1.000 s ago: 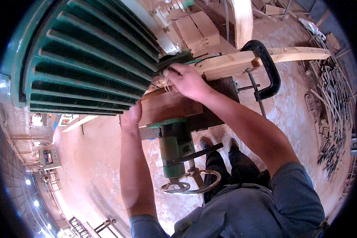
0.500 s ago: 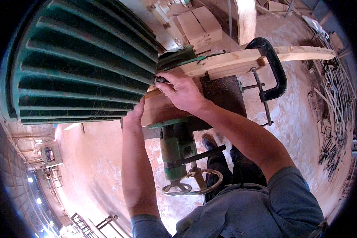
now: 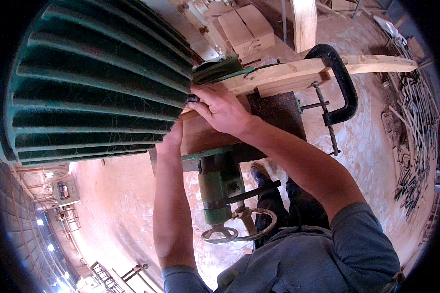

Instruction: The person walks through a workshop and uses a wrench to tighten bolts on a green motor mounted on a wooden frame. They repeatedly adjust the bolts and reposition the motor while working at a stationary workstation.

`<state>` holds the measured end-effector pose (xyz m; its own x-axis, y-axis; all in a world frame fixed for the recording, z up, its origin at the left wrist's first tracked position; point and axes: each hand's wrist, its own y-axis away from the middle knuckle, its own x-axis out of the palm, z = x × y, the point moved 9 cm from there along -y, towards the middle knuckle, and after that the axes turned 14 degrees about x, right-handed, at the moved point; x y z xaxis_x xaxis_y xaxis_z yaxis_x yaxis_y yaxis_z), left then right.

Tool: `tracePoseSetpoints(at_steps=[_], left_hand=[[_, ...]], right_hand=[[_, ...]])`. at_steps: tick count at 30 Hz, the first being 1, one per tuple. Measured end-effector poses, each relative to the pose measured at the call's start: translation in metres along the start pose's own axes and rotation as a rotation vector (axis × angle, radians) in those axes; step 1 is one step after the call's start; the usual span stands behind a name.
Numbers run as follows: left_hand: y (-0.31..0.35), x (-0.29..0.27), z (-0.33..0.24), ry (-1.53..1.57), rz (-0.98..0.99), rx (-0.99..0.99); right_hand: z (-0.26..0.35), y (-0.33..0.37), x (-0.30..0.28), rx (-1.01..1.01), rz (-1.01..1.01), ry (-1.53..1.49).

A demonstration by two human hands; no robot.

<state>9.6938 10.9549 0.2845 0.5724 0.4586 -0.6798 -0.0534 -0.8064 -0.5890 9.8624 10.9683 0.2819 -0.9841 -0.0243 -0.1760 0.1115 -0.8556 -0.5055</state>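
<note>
My right hand lies on a flat wooden piece on the dark machine table. Its fingertips curl over a small dark part right at the edge of the big green ribbed cover. My left hand presses against the near left end of the same wooden piece, and its fingers are hidden under the cover. Just behind my right hand runs a pale wooden fence board, held by a black clamp.
A green machine column with two handwheels stands below the table, near my feet. Light wooden blocks lie at the back. A heap of wood scraps fills the right side. The floor is covered in reddish sawdust.
My right hand has slid a little along the wooden piece toward the ribbed cover. My left hand has stayed at the near end of the wood.
</note>
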Motion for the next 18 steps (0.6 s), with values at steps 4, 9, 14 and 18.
tracePoseSetpoints(at_steps=[4,9,14,18], left_hand=[[-0.012,-0.004,-0.016,-0.014,0.047,-0.162],[0.004,0.013,0.028,0.398,0.04,-0.211],[-0.011,0.007,-0.017,0.084,-0.005,0.128],[-0.003,0.022,0.004,0.497,0.139,-0.222]], right_hand=[[-0.018,-0.004,0.01,0.111,0.028,0.006],[-0.022,-0.013,0.019,0.194,0.067,-0.099],[-0.018,-0.013,0.017,0.178,0.02,-0.013],[-0.015,-0.008,0.018,0.196,0.005,0.06]])
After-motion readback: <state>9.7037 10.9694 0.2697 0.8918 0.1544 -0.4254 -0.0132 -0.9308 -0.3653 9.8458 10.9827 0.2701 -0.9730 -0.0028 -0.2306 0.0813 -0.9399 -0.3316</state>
